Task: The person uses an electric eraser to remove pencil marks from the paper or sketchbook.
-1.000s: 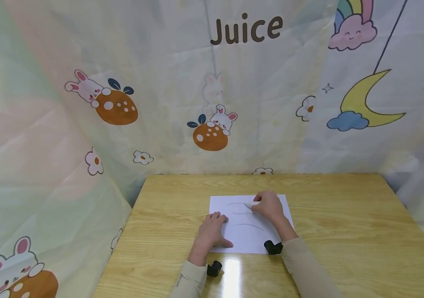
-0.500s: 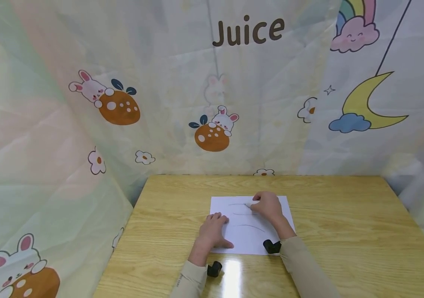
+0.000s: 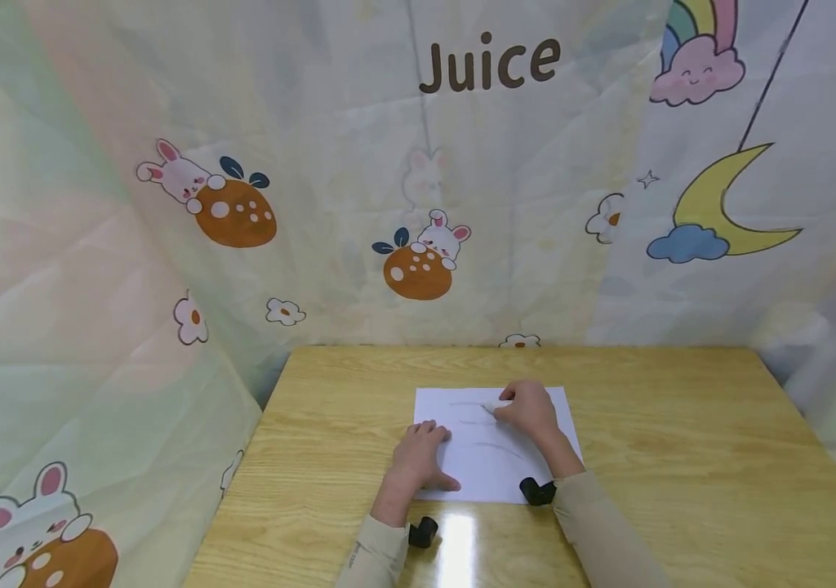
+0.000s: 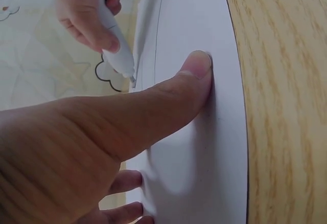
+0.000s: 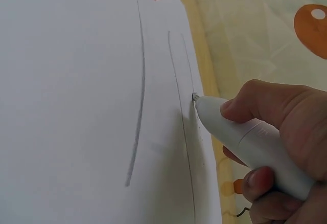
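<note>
White pen [image 5: 253, 143] is up near the far edge of the paper [image 3: 487, 482], tip right at the farthest grey line [image 5: 187, 60], and the right hand [image 3: 531, 410] has it pretty snug, thumb and fingers curled round the barrel. Left hand [image 3: 418, 456] is spread wide, grabbing nothing, just resting on the paper's left side. All on a wooden table [image 3: 682, 457].

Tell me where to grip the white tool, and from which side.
Probably the barrel of the white tool, behind its taper, from the person's right, as the right hand holds it: the body is thick there and leads rightward from the narrow tip at the paper.
</note>
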{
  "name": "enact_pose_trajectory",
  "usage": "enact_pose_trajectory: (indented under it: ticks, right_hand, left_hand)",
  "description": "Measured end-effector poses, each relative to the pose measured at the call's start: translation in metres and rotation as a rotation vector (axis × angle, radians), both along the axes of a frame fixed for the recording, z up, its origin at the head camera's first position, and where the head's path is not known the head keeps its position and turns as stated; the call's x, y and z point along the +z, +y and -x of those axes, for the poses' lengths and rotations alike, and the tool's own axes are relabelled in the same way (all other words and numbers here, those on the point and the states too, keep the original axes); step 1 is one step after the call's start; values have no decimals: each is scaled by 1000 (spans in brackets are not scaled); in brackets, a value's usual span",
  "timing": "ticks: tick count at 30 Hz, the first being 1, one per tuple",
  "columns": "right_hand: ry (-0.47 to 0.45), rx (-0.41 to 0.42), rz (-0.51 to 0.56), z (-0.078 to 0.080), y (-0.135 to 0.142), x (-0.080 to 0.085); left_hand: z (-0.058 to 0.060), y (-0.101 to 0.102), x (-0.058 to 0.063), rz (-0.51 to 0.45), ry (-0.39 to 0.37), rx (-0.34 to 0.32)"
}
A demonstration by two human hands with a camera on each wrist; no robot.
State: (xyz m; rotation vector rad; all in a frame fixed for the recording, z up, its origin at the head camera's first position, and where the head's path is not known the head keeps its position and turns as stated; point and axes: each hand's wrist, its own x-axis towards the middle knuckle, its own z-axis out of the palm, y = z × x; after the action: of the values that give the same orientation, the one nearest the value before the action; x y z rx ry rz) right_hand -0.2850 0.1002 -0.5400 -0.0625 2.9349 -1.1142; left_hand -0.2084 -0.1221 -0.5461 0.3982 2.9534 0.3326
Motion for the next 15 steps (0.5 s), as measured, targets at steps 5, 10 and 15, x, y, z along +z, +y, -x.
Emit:
enact_pose_trajectory:
  ticks: [5, 10, 15]
  right_hand:
    - [8, -2, 2, 0, 0, 0]
    - [1, 4, 3, 0, 0, 1]
    - [15, 1, 10, 1, -2, -2]
  left_hand:
    - [0, 0, 0, -5, 9, -2]
    - [0, 0, -1, -2, 5, -2]
    - [1, -1, -4, 15, 16, -7]
